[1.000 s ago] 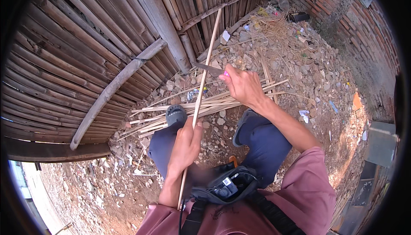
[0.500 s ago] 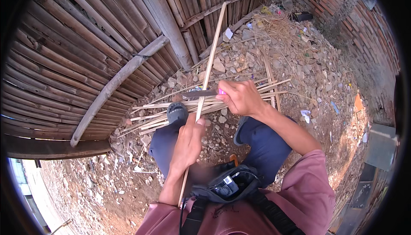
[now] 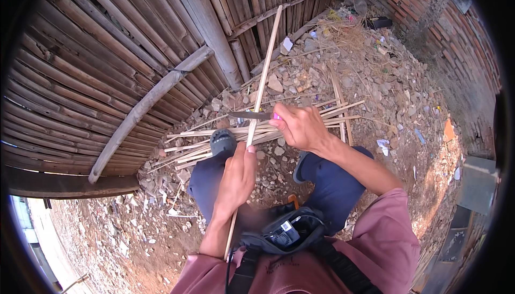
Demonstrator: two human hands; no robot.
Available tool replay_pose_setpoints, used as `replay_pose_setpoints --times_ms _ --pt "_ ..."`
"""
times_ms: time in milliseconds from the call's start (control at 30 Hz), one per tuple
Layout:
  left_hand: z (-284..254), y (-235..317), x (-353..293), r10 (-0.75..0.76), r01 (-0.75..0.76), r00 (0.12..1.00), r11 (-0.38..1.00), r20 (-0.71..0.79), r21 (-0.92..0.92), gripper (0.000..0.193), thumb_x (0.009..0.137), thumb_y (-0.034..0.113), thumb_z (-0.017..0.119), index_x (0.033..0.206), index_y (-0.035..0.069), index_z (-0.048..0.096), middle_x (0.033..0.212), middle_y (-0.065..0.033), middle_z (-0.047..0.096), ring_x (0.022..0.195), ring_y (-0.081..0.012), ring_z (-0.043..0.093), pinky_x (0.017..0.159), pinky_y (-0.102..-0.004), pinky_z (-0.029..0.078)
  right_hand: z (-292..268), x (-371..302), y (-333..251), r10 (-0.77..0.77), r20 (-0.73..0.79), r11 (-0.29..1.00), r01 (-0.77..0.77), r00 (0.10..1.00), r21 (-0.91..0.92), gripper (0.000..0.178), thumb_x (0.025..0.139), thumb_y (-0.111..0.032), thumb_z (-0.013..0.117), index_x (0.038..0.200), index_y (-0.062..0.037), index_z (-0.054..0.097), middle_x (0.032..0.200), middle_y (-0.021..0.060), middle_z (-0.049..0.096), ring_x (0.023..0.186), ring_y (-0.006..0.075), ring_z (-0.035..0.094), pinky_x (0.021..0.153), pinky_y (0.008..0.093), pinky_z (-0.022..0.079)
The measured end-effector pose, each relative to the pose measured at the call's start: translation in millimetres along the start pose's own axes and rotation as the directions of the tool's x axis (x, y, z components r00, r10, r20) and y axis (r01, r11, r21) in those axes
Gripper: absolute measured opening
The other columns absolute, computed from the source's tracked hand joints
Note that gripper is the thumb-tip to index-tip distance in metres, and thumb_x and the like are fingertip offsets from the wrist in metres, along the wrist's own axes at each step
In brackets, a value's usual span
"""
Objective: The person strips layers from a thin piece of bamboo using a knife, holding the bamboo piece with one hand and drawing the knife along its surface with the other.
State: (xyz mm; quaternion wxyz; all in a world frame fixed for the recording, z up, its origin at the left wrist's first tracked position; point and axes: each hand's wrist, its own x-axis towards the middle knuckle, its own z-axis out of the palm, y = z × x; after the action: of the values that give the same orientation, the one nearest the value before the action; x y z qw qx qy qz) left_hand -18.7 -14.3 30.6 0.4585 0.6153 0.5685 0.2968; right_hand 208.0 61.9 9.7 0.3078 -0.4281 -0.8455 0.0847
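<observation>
A long pale bamboo strip (image 3: 264, 79) runs up and away from under my left forearm. My left hand (image 3: 236, 179) is closed around its lower part, thumb along the top. In my right hand (image 3: 303, 127) is a knife (image 3: 250, 115) with a dark blade and a pink handle. The blade lies across the strip just beyond my left hand, its tip pointing left. Below them on the ground lies a loose pile of similar bamboo strips (image 3: 204, 143), crossed over one another beside my left shoe (image 3: 222, 143).
A wall of bamboo slats (image 3: 102, 74) with round poles stands on the left. A brick wall (image 3: 456, 42) curves along the right. Stones and litter (image 3: 370, 74) cover the ground. An open black bag (image 3: 284, 235) with a device inside sits at my waist.
The knife blade has shifted very slightly away from me on the strip. Both hands keep their grip and are almost in the same place.
</observation>
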Motion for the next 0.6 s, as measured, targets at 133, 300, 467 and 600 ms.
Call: replay_pose_setpoints --times_ms 133,300,467,600 --pt "3.3 -1.6 -1.3 0.028 -0.028 1.000 0.999 0.006 -0.026 0.037 0.118 0.029 0.040 0.105 -0.002 0.056 0.071 -0.0222 0.062 0.066 -0.0443 0.064 0.064 -0.0524 0.047 -4.0 -2.9 -6.2 -0.125 -0.105 0.986 0.135 0.987 0.094 0.036 0.110 -0.040 0.059 0.096 -0.0060 0.058 0.074 0.0154 0.069 0.061 0.0393 0.068 0.052 0.0474 0.052" --pt "0.6 3.1 -2.0 0.002 -0.002 1.000 0.999 0.003 -0.043 0.043 0.119 0.032 0.035 0.094 0.002 0.052 0.066 -0.0067 0.047 0.060 -0.0203 0.043 0.060 -0.0404 0.038 -2.9 4.3 16.0 0.112 -0.074 0.994 -0.113 0.991 -0.007 0.032 0.110 -0.036 0.060 0.100 -0.0056 0.058 0.077 0.0149 0.071 0.063 0.0374 0.071 0.052 0.0474 0.051" --pt "5.6 -3.6 -3.0 0.037 -0.037 0.999 0.999 -0.004 -0.039 0.041 0.119 0.030 0.036 0.093 0.003 0.052 0.065 -0.0061 0.047 0.059 -0.0189 0.043 0.058 -0.0391 0.038 -6.4 3.2 13.5 -0.009 -0.083 0.999 0.012 0.997 0.031 0.031 0.109 -0.035 0.061 0.097 -0.0059 0.058 0.077 0.0126 0.072 0.062 0.0364 0.071 0.051 0.0459 0.051" --pt "4.4 0.4 -1.0 0.025 -0.024 1.000 0.996 0.006 -0.087 0.040 0.119 0.029 0.037 0.094 0.003 0.052 0.065 -0.0056 0.048 0.058 -0.0184 0.043 0.057 -0.0385 0.038 -0.7 0.6 5.6 -0.061 -0.059 0.998 0.061 0.996 0.012 0.032 0.108 -0.035 0.063 0.097 -0.0056 0.059 0.077 0.0123 0.072 0.061 0.0361 0.071 0.051 0.0457 0.051"
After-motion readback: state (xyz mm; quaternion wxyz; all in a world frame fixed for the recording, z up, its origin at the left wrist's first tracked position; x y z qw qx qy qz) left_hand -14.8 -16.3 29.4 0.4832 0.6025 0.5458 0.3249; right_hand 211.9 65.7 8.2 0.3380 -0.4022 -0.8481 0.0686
